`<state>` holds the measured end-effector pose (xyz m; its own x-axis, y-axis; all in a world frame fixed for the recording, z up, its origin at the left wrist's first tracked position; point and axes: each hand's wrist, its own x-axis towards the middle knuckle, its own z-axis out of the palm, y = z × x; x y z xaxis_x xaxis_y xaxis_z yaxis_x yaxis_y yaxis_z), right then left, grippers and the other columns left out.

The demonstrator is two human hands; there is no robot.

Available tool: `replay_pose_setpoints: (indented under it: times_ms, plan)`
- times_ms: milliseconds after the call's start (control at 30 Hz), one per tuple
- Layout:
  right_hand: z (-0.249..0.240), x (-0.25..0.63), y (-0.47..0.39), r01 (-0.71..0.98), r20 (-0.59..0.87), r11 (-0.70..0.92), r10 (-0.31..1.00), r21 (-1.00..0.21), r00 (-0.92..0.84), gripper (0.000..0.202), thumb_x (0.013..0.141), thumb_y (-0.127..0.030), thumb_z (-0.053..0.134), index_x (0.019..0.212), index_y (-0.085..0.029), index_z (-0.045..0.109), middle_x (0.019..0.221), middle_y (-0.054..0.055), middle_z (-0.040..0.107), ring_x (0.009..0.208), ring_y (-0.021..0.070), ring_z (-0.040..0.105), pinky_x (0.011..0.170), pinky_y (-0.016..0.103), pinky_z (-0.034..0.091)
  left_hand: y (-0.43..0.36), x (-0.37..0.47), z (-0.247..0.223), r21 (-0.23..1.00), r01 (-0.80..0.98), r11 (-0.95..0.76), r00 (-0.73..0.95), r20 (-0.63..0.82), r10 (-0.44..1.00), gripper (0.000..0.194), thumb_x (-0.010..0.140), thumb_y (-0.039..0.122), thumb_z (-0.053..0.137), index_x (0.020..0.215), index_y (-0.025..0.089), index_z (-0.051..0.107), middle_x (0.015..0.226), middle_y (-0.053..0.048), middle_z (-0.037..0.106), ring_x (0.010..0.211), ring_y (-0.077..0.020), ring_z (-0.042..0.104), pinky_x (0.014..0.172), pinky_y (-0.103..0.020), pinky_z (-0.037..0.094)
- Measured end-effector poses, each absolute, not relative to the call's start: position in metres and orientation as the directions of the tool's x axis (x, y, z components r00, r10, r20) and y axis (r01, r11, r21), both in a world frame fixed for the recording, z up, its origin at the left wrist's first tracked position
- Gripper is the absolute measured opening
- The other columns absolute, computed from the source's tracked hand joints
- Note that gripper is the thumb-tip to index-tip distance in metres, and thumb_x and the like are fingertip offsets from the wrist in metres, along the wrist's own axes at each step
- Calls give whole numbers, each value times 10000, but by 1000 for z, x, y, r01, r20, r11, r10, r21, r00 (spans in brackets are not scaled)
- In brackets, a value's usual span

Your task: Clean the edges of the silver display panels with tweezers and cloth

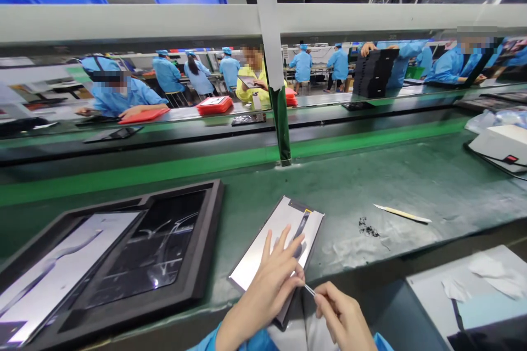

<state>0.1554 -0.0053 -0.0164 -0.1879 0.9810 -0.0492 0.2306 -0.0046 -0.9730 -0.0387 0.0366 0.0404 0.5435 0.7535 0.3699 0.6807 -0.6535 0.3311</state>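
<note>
A silver-backed display panel (263, 249) lies at a slant at the bench's near edge, with a dark flex cable (303, 224) on its back. My left hand (274, 279) lies over the panel, its outer fingers spread and its thumb and index finger pinched together at the panel's right edge. What that pinch holds is too small to make out. My right hand (340, 312) is closed on thin metal tweezers (310, 289), whose tip meets the left fingertips.
At left, a black foam tray (209, 230) holds another silver panel (78, 252) and a dark glossy screen (160, 252). A yellow-handled craft knife (401, 213) and black scraps (367, 227) lie right. A post (282, 120) rises behind; co-workers sit beyond.
</note>
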Motion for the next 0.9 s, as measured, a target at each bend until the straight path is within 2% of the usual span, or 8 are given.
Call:
replay_pose_setpoints:
  times_ms: [133, 267, 400, 500, 633, 733, 833, 900]
  plan:
    - [-16, 155, -4, 205, -86, -52, 983, -977, -160, 546, 908, -706, 424, 767, -217, 621, 563, -43, 503, 395, 88, 346, 421, 220, 305, 49, -35, 48, 333, 651, -682, 615, 295, 731, 176, 947, 124, 520, 857, 217, 640, 1511, -95, 472, 1488, -315, 236, 1130, -677, 278]
    - [-15, 154, -4, 246, -40, -22, 997, -969, -69, 539, 896, -707, 449, 777, -225, 658, 543, -33, 468, 494, 137, 433, 484, 227, 359, 53, -36, 53, 326, 657, -680, 622, 275, 733, 171, 952, 133, 529, 857, 216, 644, 1508, -88, 476, 1480, -331, 254, 1112, -700, 294]
    - [-16, 150, -4, 230, -32, -3, 992, -973, -125, 548, 898, -701, 459, 722, -214, 638, 529, -43, 448, 523, 133, 424, 543, 236, 372, 55, -37, 52, 333, 660, -674, 625, 254, 738, 175, 951, 128, 529, 848, 215, 640, 1514, -82, 469, 1476, -343, 265, 1096, -711, 311]
    - [-18, 146, -3, 147, -101, -76, 981, -986, -169, 565, 876, -725, 475, 693, -205, 593, 523, -60, 382, 522, 118, 355, 525, 243, 320, 58, -36, 46, 337, 683, -648, 605, 236, 761, 157, 943, 121, 539, 844, 209, 625, 1508, -98, 478, 1466, -359, 289, 1086, -724, 312]
    - [-22, 140, -2, -87, -260, -290, 932, -953, -252, 603, 700, -798, 639, 672, -211, 506, 519, -92, 309, 483, 78, 229, 446, 218, 198, 51, -41, 30, 299, 741, -601, 530, 290, 797, 177, 954, 112, 492, 832, 194, 591, 1517, -135, 464, 1482, -361, 253, 1090, -721, 312]
    - [-27, 137, -2, -193, -365, -443, 868, -876, -336, 630, 626, -814, 689, 686, -214, 506, 474, -124, 252, 425, 46, 134, 408, 198, 106, 33, -47, 15, 235, 780, -581, 477, 378, 793, 221, 935, 57, 437, 813, 193, 561, 1553, -123, 414, 1514, -339, 156, 1124, -729, 226]
    - [-35, 136, -3, -210, -381, -473, 850, -855, -363, 631, 655, -818, 661, 751, -199, 579, 457, -115, 329, 383, 32, 133, 384, 192, 88, 15, -46, 5, 154, 788, -596, 476, 461, 749, 229, 870, 4, 438, 785, 193, 536, 1551, -135, 410, 1519, -353, 110, 1132, -756, 92]
    - [-41, 136, -4, -195, -377, -470, 846, -861, -377, 647, 670, -836, 626, 745, -194, 588, 468, -99, 379, 360, 30, 162, 366, 198, 102, 9, -40, 5, 126, 784, -608, 507, 437, 743, 207, 847, 4, 465, 789, 191, 533, 1555, -149, 399, 1519, -364, 92, 1137, -751, 55]
